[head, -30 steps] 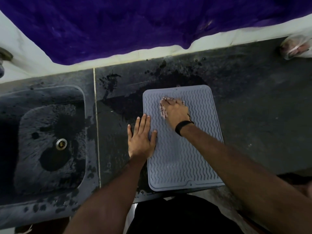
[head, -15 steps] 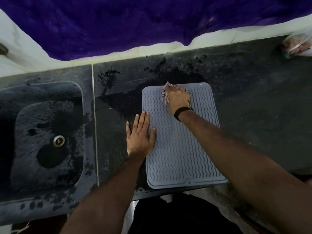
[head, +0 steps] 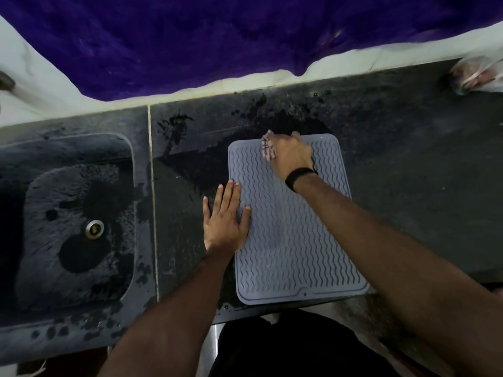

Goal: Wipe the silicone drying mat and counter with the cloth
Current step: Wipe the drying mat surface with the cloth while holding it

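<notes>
A grey silicone drying mat [head: 294,240] with a wavy ribbed surface lies flat on the dark stone counter [head: 408,172]. My right hand [head: 291,153] presses a small pale patterned cloth [head: 268,148] onto the mat's far edge; most of the cloth is hidden under the fingers. My left hand [head: 226,221] lies flat with fingers spread on the mat's left edge, partly on the counter, holding nothing. A black band circles my right wrist.
A dark sink [head: 68,219] with a metal drain [head: 94,228] sits to the left, speckled with water. Wet patches darken the counter behind and left of the mat. A purple cloth [head: 217,36] hangs on the back wall. A plastic bag [head: 476,74] lies at the far right.
My right hand has slid the cloth from the mat's upper middle away from me to its far edge. The left hand has stayed in place on the mat's left edge.
</notes>
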`<state>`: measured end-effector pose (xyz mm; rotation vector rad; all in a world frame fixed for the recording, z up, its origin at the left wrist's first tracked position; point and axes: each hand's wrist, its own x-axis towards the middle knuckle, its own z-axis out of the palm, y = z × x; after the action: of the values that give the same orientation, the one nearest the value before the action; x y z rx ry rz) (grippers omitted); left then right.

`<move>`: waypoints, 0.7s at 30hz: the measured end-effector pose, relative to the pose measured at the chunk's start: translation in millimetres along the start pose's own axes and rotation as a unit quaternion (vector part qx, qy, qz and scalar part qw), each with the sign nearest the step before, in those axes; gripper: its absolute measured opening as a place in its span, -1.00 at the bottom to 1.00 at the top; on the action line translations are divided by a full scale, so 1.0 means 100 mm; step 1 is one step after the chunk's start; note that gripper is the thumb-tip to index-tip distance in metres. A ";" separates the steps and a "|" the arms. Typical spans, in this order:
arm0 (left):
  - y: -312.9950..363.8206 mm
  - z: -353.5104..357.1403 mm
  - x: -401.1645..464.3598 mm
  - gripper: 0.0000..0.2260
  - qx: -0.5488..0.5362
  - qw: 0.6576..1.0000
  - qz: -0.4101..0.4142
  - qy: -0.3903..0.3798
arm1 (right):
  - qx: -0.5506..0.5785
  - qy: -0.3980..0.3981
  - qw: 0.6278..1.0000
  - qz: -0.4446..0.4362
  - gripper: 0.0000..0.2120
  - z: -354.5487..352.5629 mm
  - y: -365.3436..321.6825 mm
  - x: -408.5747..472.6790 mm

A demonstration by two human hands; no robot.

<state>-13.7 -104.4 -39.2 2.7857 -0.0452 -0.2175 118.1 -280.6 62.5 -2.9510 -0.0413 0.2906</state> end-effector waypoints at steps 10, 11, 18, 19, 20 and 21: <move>0.00 0.00 0.00 -0.42 0.001 1.000 -0.002 -0.004 | -0.004 -0.073 0.997 -0.012 -0.40 0.31 0.10 -0.29; -0.01 0.00 0.00 -0.42 0.002 1.000 -0.002 -0.004 | -0.012 -0.079 0.997 -0.018 -0.39 0.31 0.14 -0.35; -0.01 0.02 0.01 -0.43 0.000 1.000 0.002 0.003 | -0.038 -0.010 0.999 -0.023 -0.49 0.04 0.11 0.10; -0.01 0.02 0.01 -0.43 0.000 1.000 0.003 0.004 | -0.053 -0.043 0.998 -0.017 -0.47 0.05 0.08 0.14; -0.02 0.03 0.01 -0.43 0.001 1.000 0.003 0.006 | -0.060 -0.066 0.996 -0.012 -0.45 0.08 0.06 0.15; -0.02 0.03 0.01 -0.43 0.002 1.000 0.003 0.008 | -0.057 -0.073 0.996 -0.006 -0.45 0.11 0.06 0.15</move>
<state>-12.9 -103.7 -42.6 2.7899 -0.0499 -0.1925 130.5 -283.5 47.6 -3.0351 -0.0990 0.5191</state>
